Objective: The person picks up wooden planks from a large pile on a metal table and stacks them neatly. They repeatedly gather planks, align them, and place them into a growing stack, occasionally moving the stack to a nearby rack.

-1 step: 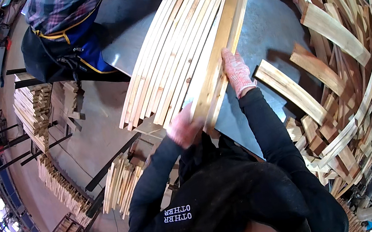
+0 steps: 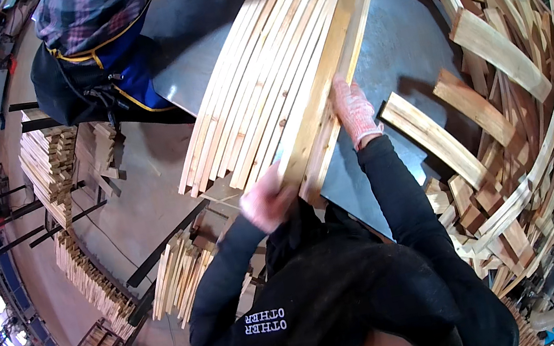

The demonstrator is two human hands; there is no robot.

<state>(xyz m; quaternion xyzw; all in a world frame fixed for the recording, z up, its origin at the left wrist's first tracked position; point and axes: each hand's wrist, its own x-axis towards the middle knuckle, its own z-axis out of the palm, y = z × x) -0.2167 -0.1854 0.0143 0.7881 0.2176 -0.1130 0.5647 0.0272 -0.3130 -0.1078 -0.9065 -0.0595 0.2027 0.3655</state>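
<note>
Slanting toward upper right, 2 wooden planks: left hand clasping a lower end, right hand touching their right side, closure unclear.

Smooth wooden strips, glossy metal tabletop

Left hand in pinkish knitted glove: fingers curled, blurred, just outside near edge of grey metal table | left arm in black sleeve: elbow bent | right hand in pinkish knitted glove: inside same edge, pointing away from body | right arm in black sleeve: straighter
</note>
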